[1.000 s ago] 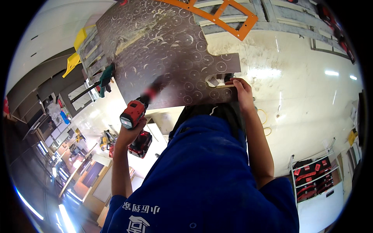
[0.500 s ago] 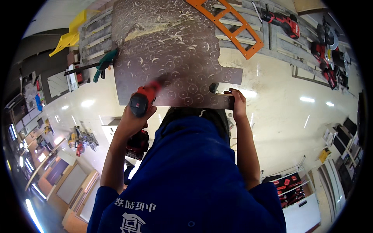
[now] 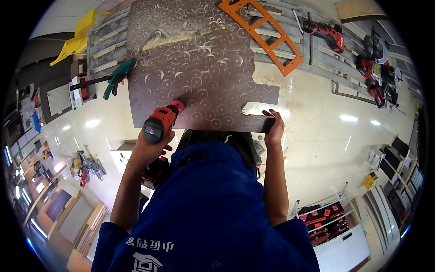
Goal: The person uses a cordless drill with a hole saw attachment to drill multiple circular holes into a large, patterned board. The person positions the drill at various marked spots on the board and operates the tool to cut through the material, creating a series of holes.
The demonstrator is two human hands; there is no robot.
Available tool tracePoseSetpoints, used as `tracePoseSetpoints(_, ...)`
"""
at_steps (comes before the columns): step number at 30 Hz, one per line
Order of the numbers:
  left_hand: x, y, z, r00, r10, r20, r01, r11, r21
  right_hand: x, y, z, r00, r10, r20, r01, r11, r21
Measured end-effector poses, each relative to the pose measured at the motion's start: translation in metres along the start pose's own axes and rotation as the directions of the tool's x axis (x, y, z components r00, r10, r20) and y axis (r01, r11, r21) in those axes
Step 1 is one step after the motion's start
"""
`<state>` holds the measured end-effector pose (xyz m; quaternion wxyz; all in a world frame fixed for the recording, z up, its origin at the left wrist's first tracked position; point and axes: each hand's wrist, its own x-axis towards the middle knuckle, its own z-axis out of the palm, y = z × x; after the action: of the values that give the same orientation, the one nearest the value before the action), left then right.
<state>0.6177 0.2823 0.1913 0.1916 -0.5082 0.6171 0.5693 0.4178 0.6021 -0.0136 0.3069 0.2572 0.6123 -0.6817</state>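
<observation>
My left hand (image 3: 152, 148) is wrapped round the grip of a red and black cordless drill (image 3: 162, 121). The drill's front end points down at a brown board (image 3: 190, 106), near its lower left; whether the bit touches the surface I cannot tell. Ring-shaped marks and small centre holes cover the board, with pale dust across its far part. On the right, my right hand (image 3: 274, 129) grips the end of the narrow strip beside the board's notch. A green and black clamp (image 3: 120, 77) sits at the board's left edge.
An orange template frame (image 3: 272, 41) lies at the back right, over the grey slatted bench (image 3: 108, 45). Beyond it are a red and black power tool (image 3: 327, 35) and a saw (image 3: 378, 68). A yellow object (image 3: 79, 38) stands far left. A shelf holds red and black cases (image 3: 324, 221).
The view has shifted slightly. The drill has come a little nearer to me and left; its front, smeared before, now shows more sharply. My right hand stays on the board's strip.
</observation>
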Motion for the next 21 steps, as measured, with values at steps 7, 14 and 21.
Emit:
tracePoseSetpoints(7, -0.002, -0.001, 0.016, 0.998, 0.045, -0.046, -0.046, 0.999, -0.023, 0.008, 0.007, -0.004, 0.996, -0.053, 0.066, 0.06, 0.992, -0.11)
tracePoseSetpoints(14, 0.006, 0.0, 0.023, 0.907, 0.407, -0.111, -0.376, 0.899, 0.223, 0.012, 0.001, -0.008, 0.975, -0.199, 0.094, 0.22, 0.851, -0.476)
tracePoseSetpoints(21, 0.002, 0.0, 0.009, 0.958, 0.253, -0.134, -0.247, 0.967, 0.055, 0.01, 0.002, 0.003, 0.88, -0.409, 0.24, 0.468, 0.669, -0.577)
